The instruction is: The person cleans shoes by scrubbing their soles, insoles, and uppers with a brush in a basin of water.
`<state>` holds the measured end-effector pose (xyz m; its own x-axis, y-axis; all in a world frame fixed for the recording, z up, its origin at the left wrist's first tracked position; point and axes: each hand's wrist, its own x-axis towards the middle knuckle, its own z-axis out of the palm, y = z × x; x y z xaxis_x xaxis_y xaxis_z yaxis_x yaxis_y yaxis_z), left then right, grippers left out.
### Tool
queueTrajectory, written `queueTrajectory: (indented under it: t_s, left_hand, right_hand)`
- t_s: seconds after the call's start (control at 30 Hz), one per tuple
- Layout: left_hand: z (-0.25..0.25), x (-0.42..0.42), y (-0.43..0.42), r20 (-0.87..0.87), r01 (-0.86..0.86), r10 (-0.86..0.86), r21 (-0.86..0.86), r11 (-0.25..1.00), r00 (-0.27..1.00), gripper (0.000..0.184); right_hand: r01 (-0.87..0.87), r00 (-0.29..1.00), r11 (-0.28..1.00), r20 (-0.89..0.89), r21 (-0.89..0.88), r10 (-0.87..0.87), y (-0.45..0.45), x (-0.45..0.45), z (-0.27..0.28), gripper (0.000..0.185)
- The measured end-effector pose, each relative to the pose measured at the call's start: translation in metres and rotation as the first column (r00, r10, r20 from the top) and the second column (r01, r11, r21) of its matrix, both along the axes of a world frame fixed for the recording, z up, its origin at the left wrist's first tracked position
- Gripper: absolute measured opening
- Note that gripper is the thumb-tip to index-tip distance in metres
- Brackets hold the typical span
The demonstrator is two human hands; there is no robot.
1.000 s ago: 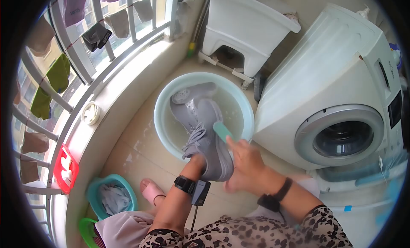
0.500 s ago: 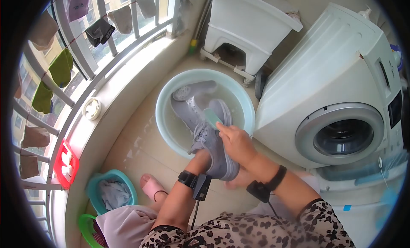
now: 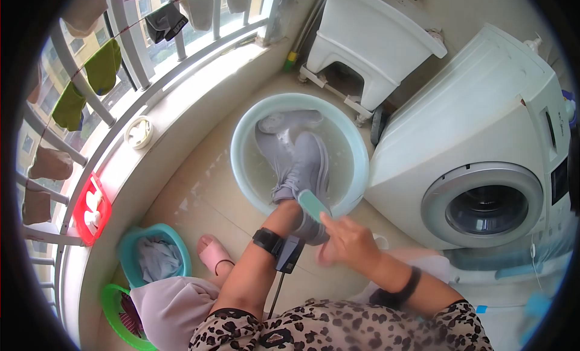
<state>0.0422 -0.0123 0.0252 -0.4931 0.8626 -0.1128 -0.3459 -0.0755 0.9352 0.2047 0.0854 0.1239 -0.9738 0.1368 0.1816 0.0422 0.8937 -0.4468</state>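
Note:
A grey lace-up sneaker [image 3: 309,154] is over the basin, toe pointing away from me. My left hand is inside its opening up to the wrist [image 3: 287,217], so its fingers are hidden; it holds the shoe. My right hand [image 3: 349,243] is closed around a pale green brush [image 3: 311,205], which lies over the sneaker's side near the heel. The bristles cannot be seen. Another grey shoe [image 3: 273,147] lies in the cloudy water of the light blue basin [image 3: 239,164], its patterned sole partly showing.
At right stands a white washing machine [image 3: 447,133], with a white wheeled sink [image 3: 374,40] behind the basin. A teal tub [image 3: 128,263] of cloth and a green basket [image 3: 109,302] sit at lower left. The ledge carries a red basket [image 3: 104,221] and small bowl [image 3: 139,133].
My right hand and the brush have moved back toward me, from the sneaker's middle to its heel end. The view has shifted slightly. My left hand remains in the sneaker.

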Motion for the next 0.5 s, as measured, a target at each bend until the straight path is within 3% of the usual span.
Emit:
queueTrajectory:
  t_s: [0.07, 0.23, 0.37, 0.5]
  left_hand:
    - [0.001, 0.001, 0.001, 0.051, -0.004, 0.003, 0.017, 1.0, 0.999, 0.04]
    - [0.002, 0.032, 0.012, 0.174, -0.013, -0.005, 0.099, 0.995, 0.985, 0.039]
    - [0.007, 0.01, 0.016, 0.371, -0.092, 0.022, 0.173, 0.981, 0.928, 0.039]
    - [0.009, 0.013, 0.025, 0.441, -0.131, 0.028, 0.204, 0.97, 0.897, 0.038]
  right_hand:
    - [0.0, 0.998, 0.999, -0.064, -0.032, -0.002, -0.001, 0.006, -0.007, 0.051]
    - [-0.083, 0.982, 0.982, 0.183, 0.169, 0.051, -0.009, -0.041, 0.023, 0.062]
    - [-0.105, 0.994, 0.953, -0.011, 0.285, 0.112, 0.009, -0.015, 0.011, 0.052]
    - [-0.132, 0.991, 0.956, 0.04, 0.262, 0.126, 0.007, -0.019, 0.01, 0.05]
